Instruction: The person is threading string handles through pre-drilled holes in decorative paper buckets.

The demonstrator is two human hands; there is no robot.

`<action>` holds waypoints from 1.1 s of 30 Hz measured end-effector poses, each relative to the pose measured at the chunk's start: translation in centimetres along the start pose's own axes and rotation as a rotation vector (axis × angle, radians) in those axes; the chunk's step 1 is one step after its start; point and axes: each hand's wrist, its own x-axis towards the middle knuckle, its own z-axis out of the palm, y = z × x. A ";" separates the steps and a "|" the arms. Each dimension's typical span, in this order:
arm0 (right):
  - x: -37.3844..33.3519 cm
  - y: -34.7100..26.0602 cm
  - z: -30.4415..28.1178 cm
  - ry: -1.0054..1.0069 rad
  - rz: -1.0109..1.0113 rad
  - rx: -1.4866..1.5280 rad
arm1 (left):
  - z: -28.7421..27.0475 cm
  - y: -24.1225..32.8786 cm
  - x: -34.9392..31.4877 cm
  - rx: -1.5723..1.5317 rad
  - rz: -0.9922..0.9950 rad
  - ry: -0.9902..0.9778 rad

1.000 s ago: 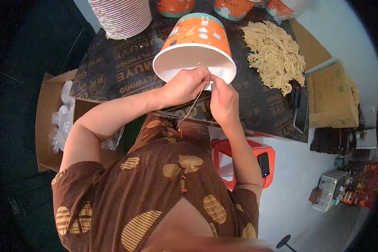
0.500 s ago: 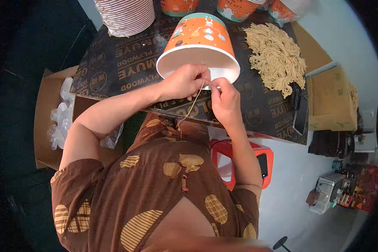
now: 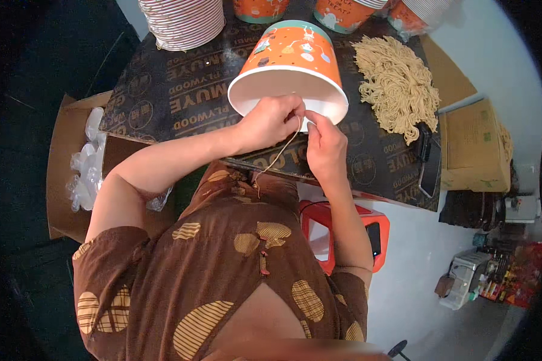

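My left hand (image 3: pixel 271 124) pinches cord (image 3: pixel 282 151), its tail loose, job seemingly unfinished; whether the right hand (image 3: pixel 327 151) grips, I can't tell.

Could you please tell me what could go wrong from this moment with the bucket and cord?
The orange bucket lies on its side, so it might roll if bumped.

The thin cord trails from the left hand past the table edge, so its loose end could snag.

Strands of the cord pile lie against a black object, so they might tangle with it.
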 end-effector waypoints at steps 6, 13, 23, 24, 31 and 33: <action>0.1 -0.2 0.4 0.016 0.040 -0.016 | 0.7 -0.8 -0.3 0.011 0.109 0.089; 0.3 -0.2 0.2 -0.045 0.128 -0.010 | 0.7 -0.3 -0.5 -0.054 0.024 0.064; 0.1 0.2 0.1 -0.038 0.052 0.068 | -1.0 1.2 -0.1 -0.336 -0.346 -0.130; 0.2 0.1 -0.1 -0.072 0.043 0.099 | -1.1 1.1 0.0 -0.377 -0.357 -0.130; 0.4 -0.2 -1.7 -0.247 -0.148 -0.087 | -1.2 1.5 0.3 -0.331 -0.446 -0.038; 0.3 -0.2 -1.8 -0.266 -0.205 -0.202 | -1.2 1.5 0.3 -0.289 -0.438 -0.032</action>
